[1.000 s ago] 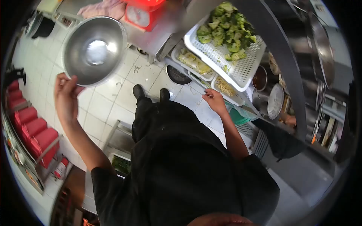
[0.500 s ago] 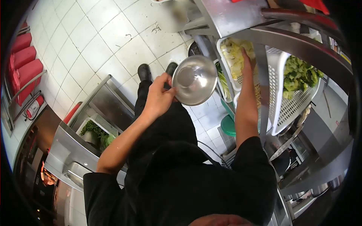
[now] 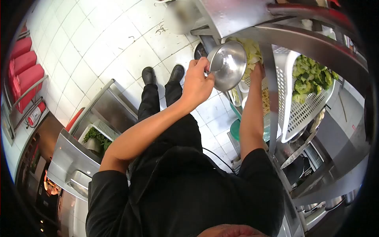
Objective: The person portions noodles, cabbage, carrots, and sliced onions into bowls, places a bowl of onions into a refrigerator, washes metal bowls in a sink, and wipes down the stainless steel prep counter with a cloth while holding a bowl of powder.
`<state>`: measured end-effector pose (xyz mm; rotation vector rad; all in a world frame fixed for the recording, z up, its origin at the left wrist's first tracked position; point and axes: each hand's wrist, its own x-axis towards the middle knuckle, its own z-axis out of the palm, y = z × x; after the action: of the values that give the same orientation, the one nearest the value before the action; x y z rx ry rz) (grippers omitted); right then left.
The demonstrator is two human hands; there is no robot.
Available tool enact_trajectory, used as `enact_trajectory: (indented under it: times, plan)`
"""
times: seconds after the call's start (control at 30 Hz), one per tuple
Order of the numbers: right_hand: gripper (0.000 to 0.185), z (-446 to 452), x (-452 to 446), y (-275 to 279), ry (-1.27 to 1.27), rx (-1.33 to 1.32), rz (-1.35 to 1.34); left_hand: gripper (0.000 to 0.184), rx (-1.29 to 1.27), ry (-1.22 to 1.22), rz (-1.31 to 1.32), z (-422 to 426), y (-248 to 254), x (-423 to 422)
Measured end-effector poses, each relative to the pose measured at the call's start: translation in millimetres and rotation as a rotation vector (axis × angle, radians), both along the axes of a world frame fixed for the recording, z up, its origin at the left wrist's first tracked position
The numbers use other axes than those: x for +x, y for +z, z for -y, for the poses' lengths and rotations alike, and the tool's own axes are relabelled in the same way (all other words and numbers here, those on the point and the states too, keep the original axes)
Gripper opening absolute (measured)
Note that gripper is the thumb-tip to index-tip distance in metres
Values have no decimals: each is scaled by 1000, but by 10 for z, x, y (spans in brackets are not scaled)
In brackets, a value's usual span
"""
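Note:
My left hand is closed on the rim of a shiny steel bowl, thumb and fingers pinching its near-left side. The bowl is tilted and hangs beside a white basket of pale yellow-green chopped cabbage, covering part of it. My right hand is down at the cabbage, just right of the bowl. Its fingers are hidden among the leaves, so their grip does not show. Below that hand, yellow noodle-like strands lie next to my right forearm.
A white perforated basket of green leafy vegetables stands to the right, behind a steel post. A steel counter juts in above. On the left are a steel cabinet with greens, red chairs and a fire extinguisher.
My left hand has carried the bowl right, over the edge of the cabbage basket, and tilted it. My right hand, earlier stretched out over the cabbage, has sunk lower among the leaves.

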<state>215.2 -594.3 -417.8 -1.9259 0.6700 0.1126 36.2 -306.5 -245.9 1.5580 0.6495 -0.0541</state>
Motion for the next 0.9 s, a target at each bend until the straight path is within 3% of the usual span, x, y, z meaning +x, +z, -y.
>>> enact_trajectory:
  times: [0.07,0.13,0.17,0.27,0.3,0.33,0.37,0.43,0.53,0.63,0.67,0.77,0.8,0.9]
  plan:
    - [44,127,-176,262,-79,92,35,16,84,-19,5,124,-3,150]
    - [41,168,-411,647,-23,-4,31,16,173,-11,52,247,-56,297]
    - [40,137,-549,848,72,-161,-1,18,139,-34,19,302,-67,365]
    - [37,-238,-844,1342,600,-976,-191,22,85,-79,12,488,-212,517]
    - [37,-382,-921,1326,696,-1041,-168,22,62,-61,12,568,-319,537]
    - [35,-428,-961,1148,724,-1006,-109,22,39,-44,11,649,-408,551]
    - [33,-914,-926,1490,481,-353,288,22,16,-26,11,709,-447,547]
    - [34,-953,-911,1403,678,-539,342,20,-53,-18,11,708,-530,543]
    - [30,-992,-1006,1729,512,-382,205,19,-134,-41,30,593,-605,388]
    - [29,-893,-1112,1720,470,-360,313,16,-416,17,-23,452,-454,317]
    - [34,-907,-1151,1744,514,-588,429,16,-424,-1,-34,396,-444,298]
    - [47,-1043,-1228,1842,401,-678,286,17,-435,-42,-57,268,-459,179]
    - [57,-1010,-1229,1771,461,-642,320,17,-432,-52,-50,232,-429,141]
    - [59,-1128,-1281,1647,576,-761,376,18,-418,-72,-66,180,-406,-19]
